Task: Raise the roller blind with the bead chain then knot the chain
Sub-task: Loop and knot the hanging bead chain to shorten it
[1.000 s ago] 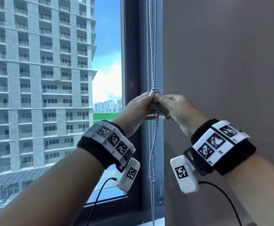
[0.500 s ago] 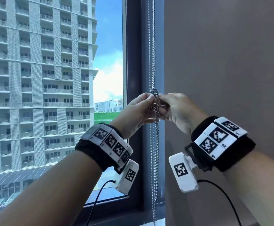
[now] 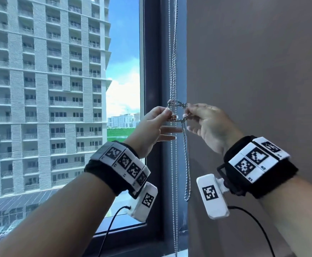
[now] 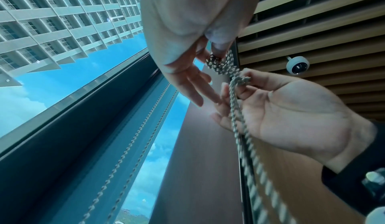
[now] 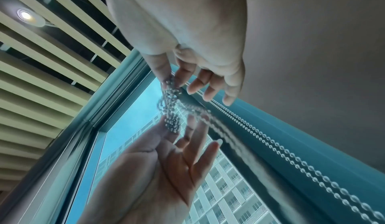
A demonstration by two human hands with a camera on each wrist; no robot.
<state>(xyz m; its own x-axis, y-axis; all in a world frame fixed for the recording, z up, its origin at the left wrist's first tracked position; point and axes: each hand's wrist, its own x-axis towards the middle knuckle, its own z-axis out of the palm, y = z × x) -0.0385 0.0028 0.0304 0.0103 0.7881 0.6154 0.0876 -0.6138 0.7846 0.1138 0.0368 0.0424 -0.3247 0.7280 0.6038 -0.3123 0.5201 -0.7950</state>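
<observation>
A silver bead chain hangs down in front of the dark window frame. At chest height it is twisted into a loose knot stretched between my two hands. My left hand pinches the knot's left side with thumb and forefinger, its other fingers held out straight. My right hand pinches the right side, and a doubled loop of chain dangles below it. The left wrist view shows the left fingertips on the beaded bunch. In the right wrist view the right fingers hold the chain. The blind itself is out of view.
The dark window frame stands just behind the chain, and a brown wall closes off the right. Glass fills the left, with a tall building outside. A dome camera and a lamp sit in the slatted ceiling.
My hands have moved apart, spreading the tight bunch of chain into a wider loop between them. The hanging doubled loop has swung right, and my spare fingers have straightened.
</observation>
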